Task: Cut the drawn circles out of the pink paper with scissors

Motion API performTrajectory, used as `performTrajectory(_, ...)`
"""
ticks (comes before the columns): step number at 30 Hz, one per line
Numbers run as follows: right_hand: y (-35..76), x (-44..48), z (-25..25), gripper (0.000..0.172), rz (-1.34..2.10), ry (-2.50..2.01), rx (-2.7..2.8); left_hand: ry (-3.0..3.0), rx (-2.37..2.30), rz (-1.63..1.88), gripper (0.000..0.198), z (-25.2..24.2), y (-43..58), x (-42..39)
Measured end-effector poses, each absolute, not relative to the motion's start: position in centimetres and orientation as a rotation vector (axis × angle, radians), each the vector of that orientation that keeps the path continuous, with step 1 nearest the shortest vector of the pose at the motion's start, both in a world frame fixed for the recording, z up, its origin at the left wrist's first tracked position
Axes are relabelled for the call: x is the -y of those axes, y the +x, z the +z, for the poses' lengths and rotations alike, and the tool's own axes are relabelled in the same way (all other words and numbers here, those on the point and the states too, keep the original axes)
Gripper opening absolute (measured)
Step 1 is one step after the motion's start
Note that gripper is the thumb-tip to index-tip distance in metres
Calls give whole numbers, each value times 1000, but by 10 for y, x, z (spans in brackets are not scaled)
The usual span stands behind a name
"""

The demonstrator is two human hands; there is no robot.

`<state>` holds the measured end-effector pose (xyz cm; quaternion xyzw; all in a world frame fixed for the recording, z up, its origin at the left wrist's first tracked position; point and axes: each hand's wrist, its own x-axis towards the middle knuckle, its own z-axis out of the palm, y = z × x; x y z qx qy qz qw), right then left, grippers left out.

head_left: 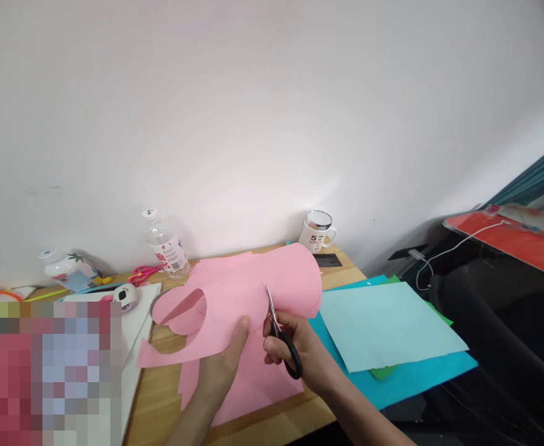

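A pink paper sheet [239, 297] with a round cut-out at its left is raised above more pink sheets [258, 378] on the wooden table. My left hand [228, 359] grips its lower edge, thumb on top and fingers hidden underneath. In my right hand [295, 341] are black-handled scissors [292, 356], their blades pointing up and away at the paper, near its middle. The sheet's right part curls over beyond the blades. Cut pink rounded pieces [186, 319] show at the left, partly through the cut-out.
Behind stand a plastic bottle [167, 248], a white jar [70, 271] and a mug [316, 232]. Pink scissors [144, 274] lie near the bottle. Pale blue paper [388, 325] covers blue and green sheets at right. A black chair [499, 334] is beyond the table's right edge.
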<state>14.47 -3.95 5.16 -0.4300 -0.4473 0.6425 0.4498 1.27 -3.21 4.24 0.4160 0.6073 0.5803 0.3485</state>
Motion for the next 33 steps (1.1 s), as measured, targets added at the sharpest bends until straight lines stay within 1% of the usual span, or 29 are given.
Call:
performTrajectory(7, 144, 39, 46, 23, 1581, -1079, 1098, 1111, -1568, 1332, 25, 49, 1, 27)
performTrajectory(10, 139, 40, 47, 24, 1562, -1087, 1074, 1070, -1534, 1376, 31, 47, 6, 25)
performTrajectory(14, 128, 42, 47, 29, 1560, -1120, 1033, 942, -1517, 1500, 37, 44, 19, 24)
performTrajectory(20, 131, 38, 41, 30, 1513, -1007, 1054, 970, -1490, 1418, 32, 36, 22, 24)
performTrajectory(26, 139, 34, 41, 28, 1524, -916, 1111, 994, -1451, 1380, 36, 35, 17, 23)
performTrajectory(33, 138, 36, 42, 28, 1562, -914, 1092, 1026, -1451, 1371, 29, 36, 16, 21)
